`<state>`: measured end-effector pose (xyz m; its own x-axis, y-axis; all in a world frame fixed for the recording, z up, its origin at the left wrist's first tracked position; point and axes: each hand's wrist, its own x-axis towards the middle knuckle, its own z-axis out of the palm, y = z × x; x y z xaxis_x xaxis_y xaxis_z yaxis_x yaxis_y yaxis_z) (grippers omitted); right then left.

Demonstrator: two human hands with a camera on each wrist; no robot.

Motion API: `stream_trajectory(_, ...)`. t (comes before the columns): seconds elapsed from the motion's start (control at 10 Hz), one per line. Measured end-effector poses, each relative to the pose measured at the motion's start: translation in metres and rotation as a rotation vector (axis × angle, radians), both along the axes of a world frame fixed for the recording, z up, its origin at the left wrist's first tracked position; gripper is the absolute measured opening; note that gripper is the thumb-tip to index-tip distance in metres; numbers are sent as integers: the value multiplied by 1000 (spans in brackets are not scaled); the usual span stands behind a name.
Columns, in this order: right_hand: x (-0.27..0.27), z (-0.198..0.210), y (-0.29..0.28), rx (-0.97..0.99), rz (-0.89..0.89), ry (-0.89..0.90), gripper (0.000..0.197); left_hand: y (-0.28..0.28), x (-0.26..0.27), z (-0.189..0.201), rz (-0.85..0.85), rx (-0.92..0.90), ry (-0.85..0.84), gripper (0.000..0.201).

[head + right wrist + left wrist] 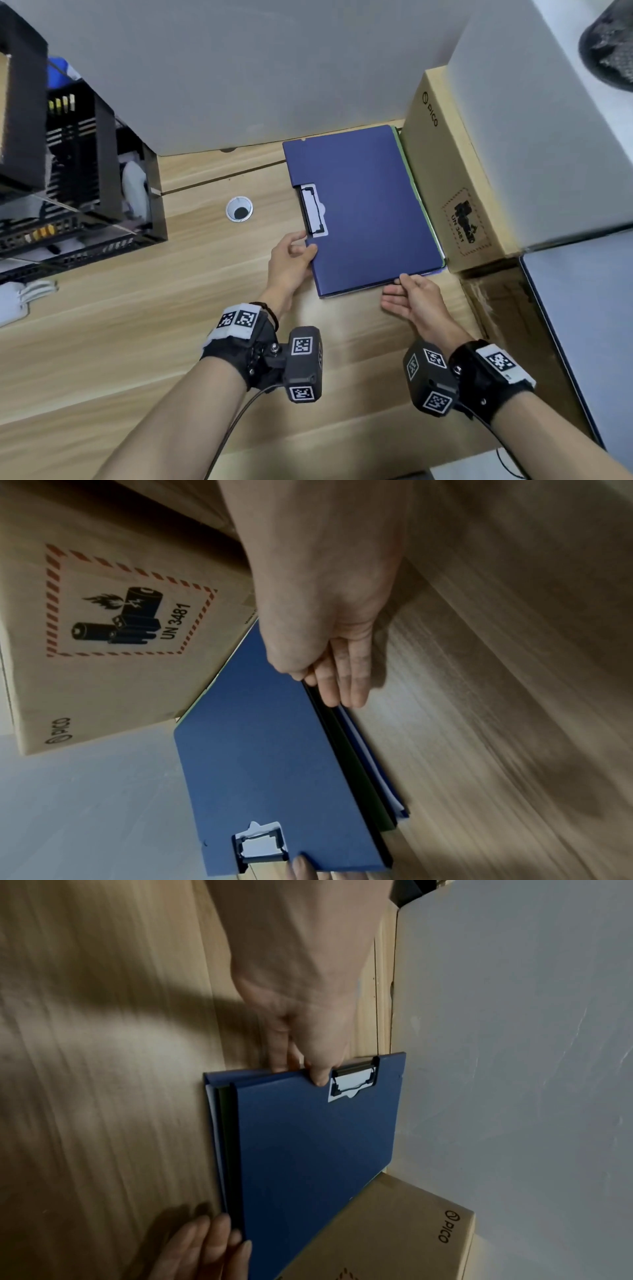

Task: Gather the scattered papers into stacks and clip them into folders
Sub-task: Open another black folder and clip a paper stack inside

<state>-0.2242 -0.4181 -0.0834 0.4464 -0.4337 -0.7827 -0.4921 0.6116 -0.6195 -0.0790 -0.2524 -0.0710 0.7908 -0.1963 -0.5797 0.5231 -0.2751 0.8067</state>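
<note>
A blue folder (366, 205) (315, 1150) (267, 764) with a black clip (313, 210) (354, 1080) at its left edge lies closed on top of a small stack on the wooden desk (137, 342). Under it show a green folder's edge (419, 192) (356, 772) and white papers (373, 767) in a lower blue cover. My left hand (305, 245) (308, 1072) pinches the top folder's left edge just below the clip, thumb on the cover. My right hand (399, 286) (329, 688) rests straight fingers against the stack's near edge.
A PICO cardboard box (445, 178) stands tight against the stack's right side, with another carton (496, 308) nearer me. A grey partition (239, 68) closes the back. A cable grommet (239, 209) and black wire rack (68, 154) lie left; a grey slab (589, 325) lies right.
</note>
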Motion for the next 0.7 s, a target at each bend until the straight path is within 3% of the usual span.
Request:
stream_trajectory(0.3,-6,-6,-12,-17,54,58,20,-10,3,-9,-66,95,-45,31)
stream_trajectory(0.5,-12,5,-4,0,103,2,16,-13,4,-4,-153,276,-146,37)
stream_trajectory(0.6,-14,10,4,14,133,-31,17,-3,4,8,-246,190,-31,45)
stream_trajectory(0.7,-13,12,18,19,173,-12,19,22,3,24,-288,85,90,37)
